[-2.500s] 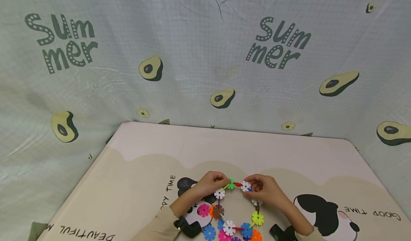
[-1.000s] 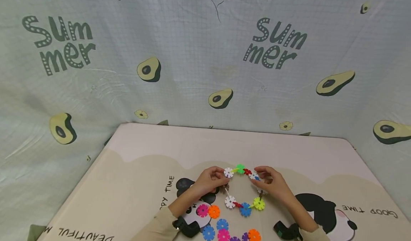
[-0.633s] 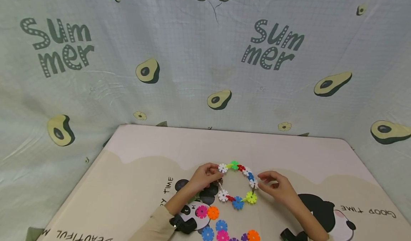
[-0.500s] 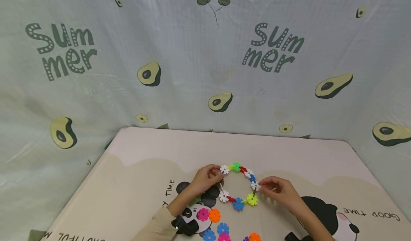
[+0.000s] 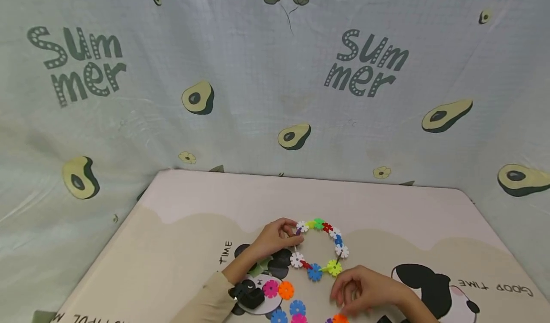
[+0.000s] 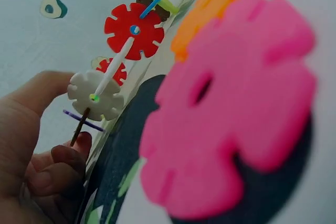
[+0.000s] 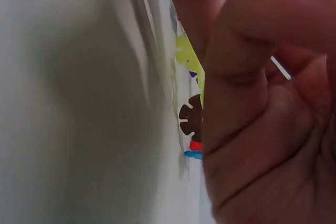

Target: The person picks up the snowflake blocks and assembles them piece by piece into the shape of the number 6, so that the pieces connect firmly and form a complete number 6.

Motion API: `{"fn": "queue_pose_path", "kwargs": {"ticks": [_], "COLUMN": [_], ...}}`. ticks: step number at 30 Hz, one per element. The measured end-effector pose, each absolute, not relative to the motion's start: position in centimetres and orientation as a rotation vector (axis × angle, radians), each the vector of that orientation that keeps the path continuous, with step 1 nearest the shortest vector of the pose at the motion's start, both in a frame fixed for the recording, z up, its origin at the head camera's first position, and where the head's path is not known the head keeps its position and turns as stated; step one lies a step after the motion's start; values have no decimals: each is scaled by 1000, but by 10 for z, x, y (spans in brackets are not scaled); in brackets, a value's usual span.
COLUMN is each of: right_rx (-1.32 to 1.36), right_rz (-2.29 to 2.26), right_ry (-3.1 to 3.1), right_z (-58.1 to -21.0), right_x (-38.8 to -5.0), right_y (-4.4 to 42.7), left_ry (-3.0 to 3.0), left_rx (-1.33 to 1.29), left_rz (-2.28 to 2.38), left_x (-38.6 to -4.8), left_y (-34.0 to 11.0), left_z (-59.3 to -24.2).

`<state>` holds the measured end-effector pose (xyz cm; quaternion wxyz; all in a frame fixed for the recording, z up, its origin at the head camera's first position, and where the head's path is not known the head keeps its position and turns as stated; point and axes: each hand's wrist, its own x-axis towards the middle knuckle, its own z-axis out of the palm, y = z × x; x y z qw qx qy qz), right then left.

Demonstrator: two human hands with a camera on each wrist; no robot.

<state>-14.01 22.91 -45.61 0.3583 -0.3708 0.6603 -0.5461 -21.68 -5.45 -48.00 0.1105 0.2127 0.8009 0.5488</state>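
In the head view, a ring of linked notched plastic discs (image 5: 315, 272) in several colours lies on the table mat. My left hand (image 5: 277, 238) grips its left side, where fingers hide some of the discs. The left wrist view shows thumb and fingers of the left hand (image 6: 44, 145) around a thin brown disc and a purple one, next to a white disc (image 6: 84, 98). My right hand (image 5: 365, 292) is off the ring, above a loose orange disc (image 5: 341, 318), with its fingers loosely bent and nothing seen in them. Its palm fills much of the right wrist view.
Loose discs lie nearer the front: pink (image 5: 271, 288), orange (image 5: 286, 290), and blue (image 5: 297, 307), with others partly cut off by the frame. The printed mat (image 5: 193, 246) meets a hanging avocado-print cloth (image 5: 249, 74) at its far edge.
The linked ring moved away from the loose discs, held by both hands at first. My right hand then left the ring and came nearer, over the loose discs. My left hand stayed on it.
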Motion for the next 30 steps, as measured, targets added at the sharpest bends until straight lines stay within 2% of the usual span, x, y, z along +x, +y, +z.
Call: {"fn": "queue_pose_path", "kwargs": {"ticks": [5, 17, 22, 30], "right_rx": [-1011, -1086, -1158, -1124], "right_rz": [-1296, -1226, -1293, -1423], "right_ry": [1679, 1851, 1836, 1882], "right_z": [-454, -461, -464, -457], "right_x": [-137, -136, -138, -139], "right_y": [223, 220, 224, 229], "left_ry": [2412, 2390, 2381, 2412], "left_rx": [784, 622, 614, 638], "left_rz": [1571, 1605, 1613, 1592], "left_x": [-214, -212, -209, -208], "left_y": [-54, -53, -54, -52], "left_z": [-477, -480, -480, -481]}}
